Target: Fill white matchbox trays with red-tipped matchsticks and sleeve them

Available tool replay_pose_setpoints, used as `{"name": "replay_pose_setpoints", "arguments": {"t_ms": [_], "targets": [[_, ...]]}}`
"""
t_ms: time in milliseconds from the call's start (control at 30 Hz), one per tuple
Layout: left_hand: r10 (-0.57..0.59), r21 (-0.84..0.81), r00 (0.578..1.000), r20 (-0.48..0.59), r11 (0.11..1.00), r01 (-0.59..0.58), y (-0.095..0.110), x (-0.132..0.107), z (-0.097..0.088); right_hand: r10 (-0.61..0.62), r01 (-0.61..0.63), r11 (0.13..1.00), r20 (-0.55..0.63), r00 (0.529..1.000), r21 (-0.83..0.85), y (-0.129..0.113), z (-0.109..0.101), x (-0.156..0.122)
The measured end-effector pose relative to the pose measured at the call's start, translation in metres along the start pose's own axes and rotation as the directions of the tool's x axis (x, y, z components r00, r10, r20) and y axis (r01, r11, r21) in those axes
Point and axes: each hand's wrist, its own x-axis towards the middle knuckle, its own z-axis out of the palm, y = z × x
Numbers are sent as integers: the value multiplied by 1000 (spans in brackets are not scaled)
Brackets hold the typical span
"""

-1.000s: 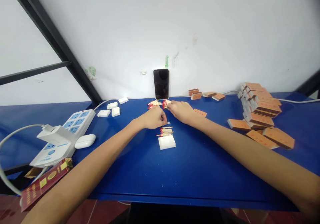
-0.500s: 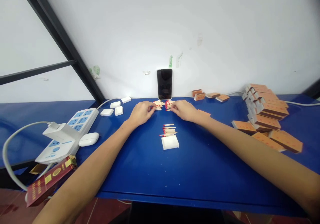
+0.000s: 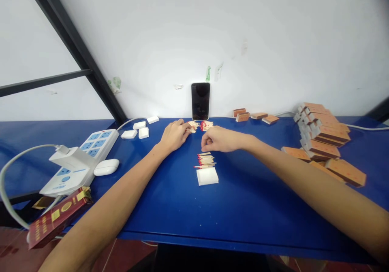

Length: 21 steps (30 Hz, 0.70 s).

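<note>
On a blue table, my left hand (image 3: 174,134) rests with curled fingers at a loose heap of red-tipped matches (image 3: 200,125) near the wall. My right hand (image 3: 219,139) hovers just above a neat row of matches (image 3: 206,160), its fingers pinched together on something too small to make out. A small white tray of a matchbox (image 3: 207,176) lies just in front of that row.
A dark phone (image 3: 200,101) leans on the wall. Orange matchbox sleeves are stacked at the right (image 3: 320,130) and scattered behind (image 3: 255,116). White trays (image 3: 135,129), a power strip (image 3: 79,159), a white earbud case (image 3: 106,166) and a red packet (image 3: 54,220) lie left.
My right hand has come back from the far heap to the neat row of matches. My left hand went from the row up to the heap and stays there.
</note>
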Motion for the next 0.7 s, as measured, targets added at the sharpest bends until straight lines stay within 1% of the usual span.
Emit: {"name": "replay_pose_setpoints", "arguments": {"t_ms": [67, 133, 233, 400, 467, 600, 700], "targets": [[-29, 5, 1000, 2, 1000, 29, -1, -1, 1, 40, -47, 998, -138, 990, -49, 5, 3, 5], [-33, 4, 999, 5, 999, 33, -3, -2, 3, 77, -103, 990, -249, 965, -96, 12, 7, 11], [-16, 2, 1000, 2, 1000, 16, -5, -3, 5, 99, -137, 986, -323, 941, -96, 23, 15, 21], [28, 2, 1000, 0, 1000, -28, -5, -5, 3, 102, -138, 988, -379, 920, -69, 29, 21, 29], [27, -51, 1000, -6, 998, -27, -5, -8, 1, 89, -122, 990, -372, 924, -68, 30, 23, 28], [20, -219, 1000, -2, 975, -20, -8, -15, -2, 46, -79, 994, -349, 936, -80, 35, 30, 21], [7, -276, 1000, 18, 961, -2, -8, -17, -5, 7, -35, 997, -356, 934, -71, 35, 34, 11]]}}
